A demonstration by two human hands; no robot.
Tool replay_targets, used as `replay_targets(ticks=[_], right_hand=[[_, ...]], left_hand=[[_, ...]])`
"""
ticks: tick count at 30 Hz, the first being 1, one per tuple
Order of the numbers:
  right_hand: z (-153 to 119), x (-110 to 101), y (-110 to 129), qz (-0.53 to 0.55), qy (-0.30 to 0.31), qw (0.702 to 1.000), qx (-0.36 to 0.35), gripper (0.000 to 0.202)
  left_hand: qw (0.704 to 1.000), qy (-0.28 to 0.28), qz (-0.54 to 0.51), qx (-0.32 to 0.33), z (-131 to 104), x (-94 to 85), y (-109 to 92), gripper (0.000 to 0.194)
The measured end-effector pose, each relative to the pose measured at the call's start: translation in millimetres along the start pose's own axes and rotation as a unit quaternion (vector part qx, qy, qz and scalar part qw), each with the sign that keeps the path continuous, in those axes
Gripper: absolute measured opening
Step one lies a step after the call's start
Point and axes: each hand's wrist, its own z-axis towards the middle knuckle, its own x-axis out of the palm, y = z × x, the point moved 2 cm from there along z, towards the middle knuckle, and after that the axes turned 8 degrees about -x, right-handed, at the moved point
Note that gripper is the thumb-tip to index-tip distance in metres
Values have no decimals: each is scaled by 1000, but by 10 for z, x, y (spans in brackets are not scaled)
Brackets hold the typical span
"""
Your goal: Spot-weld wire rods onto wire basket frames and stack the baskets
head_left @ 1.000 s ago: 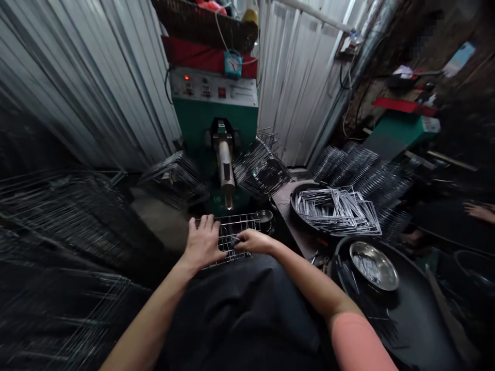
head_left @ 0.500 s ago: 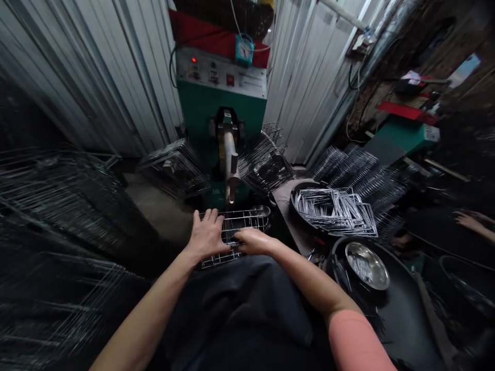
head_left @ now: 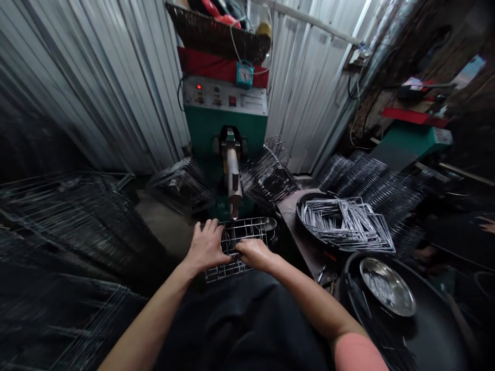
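Note:
A metal wire rack (head_left: 251, 225) with a grid of thin rods lies in front of me, below the rounded electrode tip (head_left: 234, 210) of a green spot-welding machine (head_left: 228, 116). My left hand (head_left: 206, 245) grips the rack's left part, fingers over the far rods and thumb stretched toward the middle. My right hand (head_left: 255, 253) is closed over the middle of the rack, fingertips pinched near the left thumb; what lies between them is hidden. A small metal dish (head_left: 266, 223) shows under the rack's right end.
Wire frames (head_left: 181, 185) hang left of the machine, and more wire frames (head_left: 270, 178) hang right. A black pan (head_left: 299, 219) holds bent wire loops. A steel bowl (head_left: 408, 304) contains small metal pieces. Stacked wire racks (head_left: 77, 216) fill the left. Another person's hand (head_left: 488, 224) shows far right.
The view has tilted up, so the machine and rack sit lower in the picture. Both hands keep about the same places on the rack.

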Motion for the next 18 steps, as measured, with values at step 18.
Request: replay_targets(ticks=[18], right_hand=[[152,-95,-112,-29,-24,999,18,25]], left_hand=[[1000,-7,-27,6,307,61,152,68]])
